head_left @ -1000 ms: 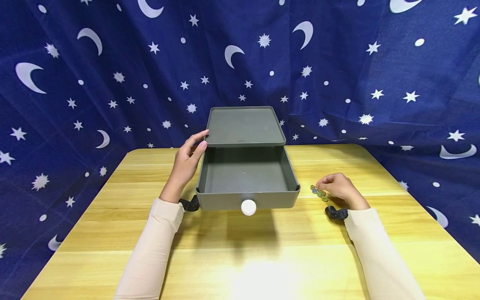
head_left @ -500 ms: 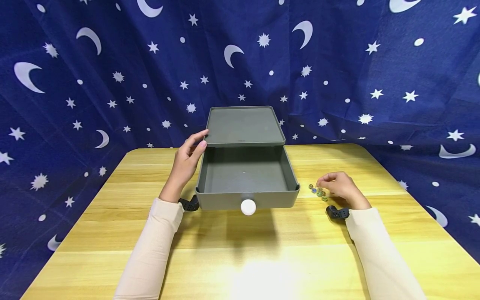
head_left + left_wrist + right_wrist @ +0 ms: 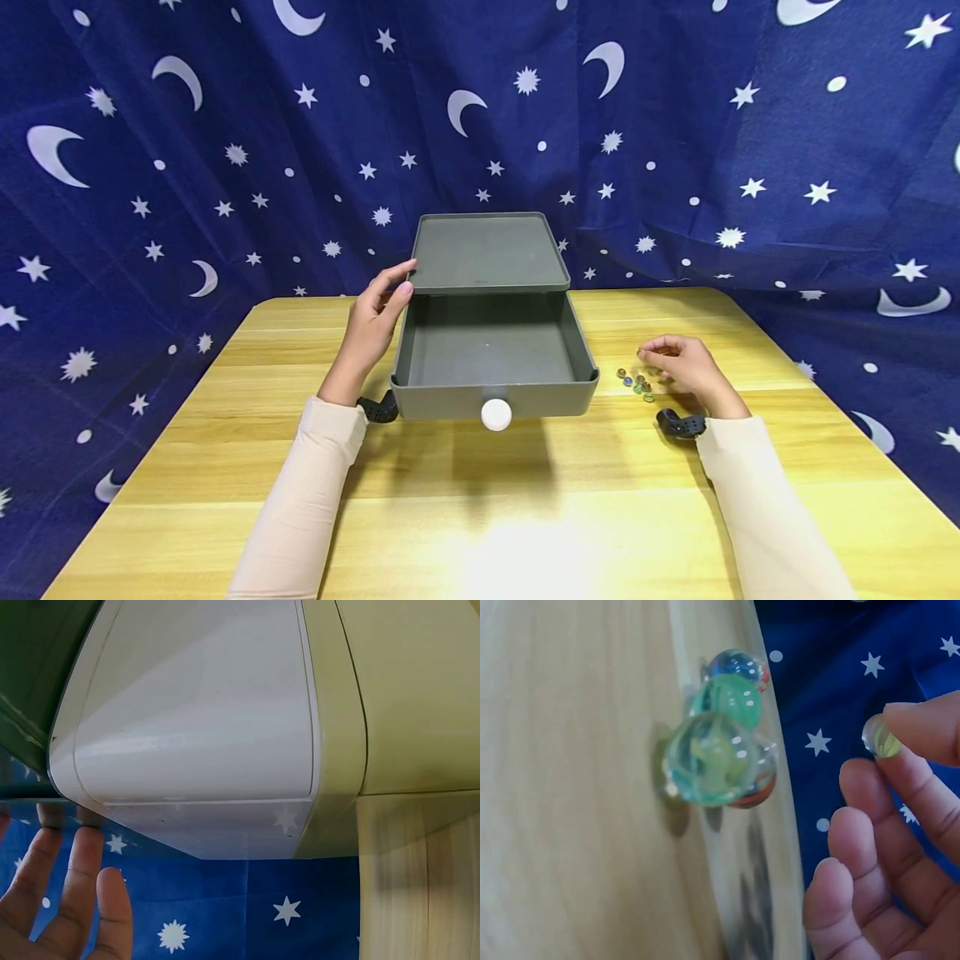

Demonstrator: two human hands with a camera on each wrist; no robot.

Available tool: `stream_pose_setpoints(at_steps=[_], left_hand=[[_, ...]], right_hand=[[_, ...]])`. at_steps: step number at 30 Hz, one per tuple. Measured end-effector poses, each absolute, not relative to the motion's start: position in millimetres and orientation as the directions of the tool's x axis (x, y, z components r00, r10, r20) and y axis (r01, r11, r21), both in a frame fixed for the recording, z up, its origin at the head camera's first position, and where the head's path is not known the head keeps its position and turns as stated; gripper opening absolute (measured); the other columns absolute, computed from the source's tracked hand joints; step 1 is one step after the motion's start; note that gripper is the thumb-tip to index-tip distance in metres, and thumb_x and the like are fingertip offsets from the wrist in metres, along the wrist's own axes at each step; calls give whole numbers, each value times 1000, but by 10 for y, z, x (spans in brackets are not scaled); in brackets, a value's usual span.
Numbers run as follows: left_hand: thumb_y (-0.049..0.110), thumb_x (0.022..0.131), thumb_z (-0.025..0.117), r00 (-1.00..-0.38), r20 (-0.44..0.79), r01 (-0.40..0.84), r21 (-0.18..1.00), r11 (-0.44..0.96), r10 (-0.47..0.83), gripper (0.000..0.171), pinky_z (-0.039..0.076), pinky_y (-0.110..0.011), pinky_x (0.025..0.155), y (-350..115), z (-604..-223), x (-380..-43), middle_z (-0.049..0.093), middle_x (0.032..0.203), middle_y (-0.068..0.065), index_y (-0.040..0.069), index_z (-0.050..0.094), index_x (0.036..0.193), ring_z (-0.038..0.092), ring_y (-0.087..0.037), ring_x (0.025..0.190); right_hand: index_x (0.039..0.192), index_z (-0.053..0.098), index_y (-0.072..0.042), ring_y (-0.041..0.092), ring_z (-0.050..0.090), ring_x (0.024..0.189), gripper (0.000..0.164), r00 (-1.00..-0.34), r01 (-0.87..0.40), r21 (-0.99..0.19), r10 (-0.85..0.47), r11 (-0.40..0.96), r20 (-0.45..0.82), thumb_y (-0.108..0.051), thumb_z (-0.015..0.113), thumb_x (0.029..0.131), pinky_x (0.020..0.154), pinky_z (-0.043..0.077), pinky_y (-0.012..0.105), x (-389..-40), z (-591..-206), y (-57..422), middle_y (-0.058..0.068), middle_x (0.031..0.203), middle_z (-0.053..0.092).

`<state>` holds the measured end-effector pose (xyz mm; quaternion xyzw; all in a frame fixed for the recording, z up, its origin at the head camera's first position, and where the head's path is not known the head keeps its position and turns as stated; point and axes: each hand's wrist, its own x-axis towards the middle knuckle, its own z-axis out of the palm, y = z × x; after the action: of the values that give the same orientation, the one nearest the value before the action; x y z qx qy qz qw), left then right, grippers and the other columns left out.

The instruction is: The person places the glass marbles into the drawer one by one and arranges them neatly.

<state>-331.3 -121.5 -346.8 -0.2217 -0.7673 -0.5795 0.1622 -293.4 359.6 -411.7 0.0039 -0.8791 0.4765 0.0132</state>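
A grey drawer box (image 3: 491,252) stands mid-table with its drawer (image 3: 442,402) pulled out toward me, a round white knob (image 3: 496,414) on its front. My left hand (image 3: 371,323) rests against the box's left side near the top. In the left wrist view, straight fingers (image 3: 79,877) touch the box. To the right of the drawer, my right hand (image 3: 686,367) is lifted above the table. Its thumb and index finger pinch a clear marble with yellow inside (image 3: 880,738). Several glass marbles (image 3: 638,388), green, blue and brownish, lie in a loose cluster just left of that hand.
The light wooden table (image 3: 480,475) carries the box and marbles. Behind it hangs a blue curtain (image 3: 300,208) with moons and stars. Black wrist devices (image 3: 379,407) sit at both wrists; the right one (image 3: 678,423) is close to the marbles.
My right hand has risen and drawn slightly away to the right from the cluster, with a marble between its fingertips. The left hand and the box stay in place.
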Motion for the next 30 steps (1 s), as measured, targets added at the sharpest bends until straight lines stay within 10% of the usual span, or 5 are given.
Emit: stream_pose_setpoints(at_steps=[30], left_hand=[[18,112,55,-848,506,529,818,225,155,44,46,-30,105,-1208,-3461,-3303,57,158,-11,7,59,155,61,-32,128]], right_hand=[[126,59,20,2,67,91,32,-974,-227,-887,-120,402,195,-4,65,105,78,57,24,-2863,-3801,3473,-20,100,73]])
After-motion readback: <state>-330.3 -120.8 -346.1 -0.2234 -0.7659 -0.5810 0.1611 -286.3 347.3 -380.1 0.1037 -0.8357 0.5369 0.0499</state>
